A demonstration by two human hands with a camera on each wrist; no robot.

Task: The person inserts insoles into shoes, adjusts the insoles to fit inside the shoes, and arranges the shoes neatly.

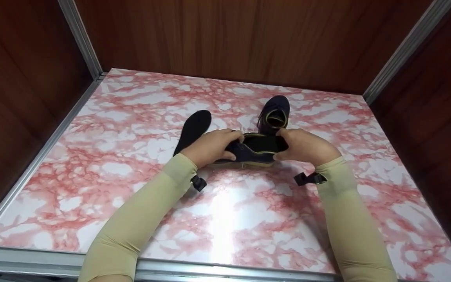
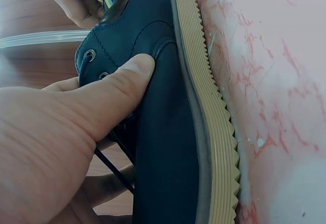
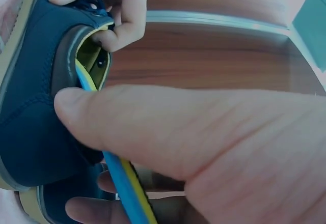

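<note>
A dark navy lace-up shoe (image 1: 251, 157) with a ridged tan sole stands crosswise on the surface, toe to the left. My left hand (image 1: 214, 147) grips it around the lace area, the thumb pressed on its near side in the left wrist view. At the heel end, my right hand (image 1: 307, 147) holds an insole (image 3: 125, 183) with blue and yellow layers at its edge. The insole's front part is inside the shoe opening; its other end sticks out between thumb and fingers. The right thumb touches the heel collar. The insole's tip is hidden inside the shoe.
A second navy shoe (image 1: 275, 102) stands just behind the held one, toe pointing away. Left of the hands lies a loose black insole (image 1: 195, 127). Brown wood-grain panels (image 1: 225, 43) enclose the red-and-white marbled surface (image 1: 131, 105), with a metal rail (image 1: 194, 270) along the front.
</note>
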